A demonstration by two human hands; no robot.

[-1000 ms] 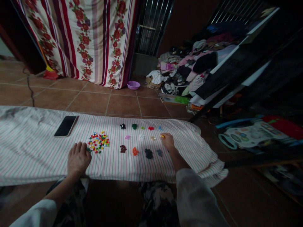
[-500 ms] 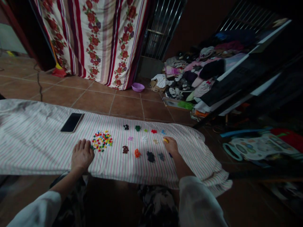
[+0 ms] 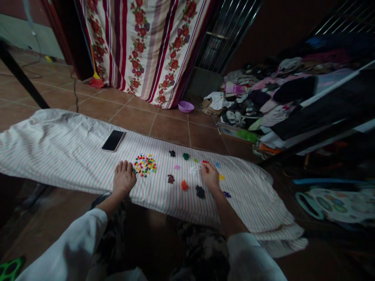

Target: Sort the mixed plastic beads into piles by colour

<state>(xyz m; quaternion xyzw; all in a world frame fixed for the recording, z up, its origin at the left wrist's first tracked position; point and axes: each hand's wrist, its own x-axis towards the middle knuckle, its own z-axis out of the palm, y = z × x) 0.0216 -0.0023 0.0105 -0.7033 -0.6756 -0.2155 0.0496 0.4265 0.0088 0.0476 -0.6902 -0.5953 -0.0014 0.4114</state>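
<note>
My left hand (image 3: pixel 124 178) lies flat on the striped cloth (image 3: pixel 249 195), just left of a pile of mixed coloured pieces (image 3: pixel 145 165). Over the small sorted piles, my right hand (image 3: pixel 210 175) has its fingers pinched together; what they hold, if anything, is too small to name. Near its fingertips are a white pile (image 3: pixel 193 170) and a red pile (image 3: pixel 205 162), with yellow pieces (image 3: pixel 222 177) just right of the hand. Black (image 3: pixel 172 153), dark green (image 3: pixel 186 156), pink (image 3: pixel 176 167), brown (image 3: pixel 170 179), orange (image 3: pixel 184 185) and dark grey (image 3: pixel 200 192) piles sit further left.
A phone (image 3: pixel 113 141) lies on the cloth behind my left hand. Beyond the cloth are a purple basin (image 3: pixel 186 106), a red dustpan (image 3: pixel 96 81), a floral curtain (image 3: pixel 140 47) and heaped clothes (image 3: pixel 258 91). A dark bar slants across the right.
The view has shifted, so the cloth appears further right. My right hand has moved left from the yellow pieces, towards the white and red piles. My left hand stays beside the mixed pile.
</note>
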